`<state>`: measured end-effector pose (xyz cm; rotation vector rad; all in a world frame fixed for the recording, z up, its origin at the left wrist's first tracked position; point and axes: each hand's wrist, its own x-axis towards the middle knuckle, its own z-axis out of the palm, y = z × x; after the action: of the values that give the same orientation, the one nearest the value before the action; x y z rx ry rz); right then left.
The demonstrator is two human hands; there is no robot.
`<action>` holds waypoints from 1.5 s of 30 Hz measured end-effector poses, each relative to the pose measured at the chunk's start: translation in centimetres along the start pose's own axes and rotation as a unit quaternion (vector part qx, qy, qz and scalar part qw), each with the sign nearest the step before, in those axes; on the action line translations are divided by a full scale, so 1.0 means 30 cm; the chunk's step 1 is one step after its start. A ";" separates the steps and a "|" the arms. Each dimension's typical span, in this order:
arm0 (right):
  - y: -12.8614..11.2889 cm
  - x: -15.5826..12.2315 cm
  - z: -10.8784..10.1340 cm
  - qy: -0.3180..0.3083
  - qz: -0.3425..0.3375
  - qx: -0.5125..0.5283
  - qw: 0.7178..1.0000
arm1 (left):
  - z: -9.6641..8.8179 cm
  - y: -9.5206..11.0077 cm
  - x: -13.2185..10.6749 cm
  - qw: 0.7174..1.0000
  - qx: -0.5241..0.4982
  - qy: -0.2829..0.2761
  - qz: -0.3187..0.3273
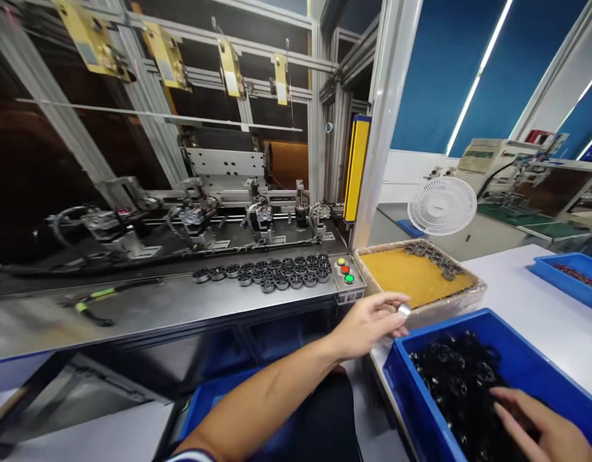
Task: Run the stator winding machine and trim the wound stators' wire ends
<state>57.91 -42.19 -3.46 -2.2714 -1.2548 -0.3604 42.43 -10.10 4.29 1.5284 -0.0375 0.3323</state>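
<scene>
My left hand [366,326] is closed, pinching a small shiny silver round metal part [404,310] at its fingertips. It is held above the near corner of a cardboard box [462,297] with a yellow sheet inside, close to the edge of a blue bin [406,359]. My right hand [546,420] reaches into that bin, thumb and fingers apart, over a heap of black round plastic parts [450,366]. Whether its fingertips touch the parts is hard to tell. Several black ring-shaped parts [281,269] stand in rows on the metal ledge to the left.
A button box [348,280] with yellow, red and green buttons sits at the ledge's right end. Behind the ledge stand machine fixtures [260,218]. Metal parts [433,256] lie in the box's far side. A white fan [442,206] and another blue tray [573,279] are at right.
</scene>
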 end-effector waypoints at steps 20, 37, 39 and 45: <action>-0.755 0.018 -0.090 0.129 -0.164 0.195 0.958 | 0.149 0.012 -0.407 0.970 -0.233 -0.055 -0.052; -0.688 0.017 -0.059 0.110 -0.265 0.075 0.955 | 0.133 0.002 -0.394 0.951 -0.296 -0.063 -0.062; -0.692 0.022 -0.063 0.114 -0.265 0.071 0.955 | 0.135 0.003 -0.394 0.949 -0.304 -0.061 -0.056; -0.699 0.034 -0.066 0.121 -0.264 0.063 0.955 | 0.131 -0.004 -0.393 0.951 -0.299 -0.068 -0.052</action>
<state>40.80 -33.38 5.14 -1.6954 -1.6821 -0.7019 31.92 -16.19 1.67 0.9436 -0.1519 0.1121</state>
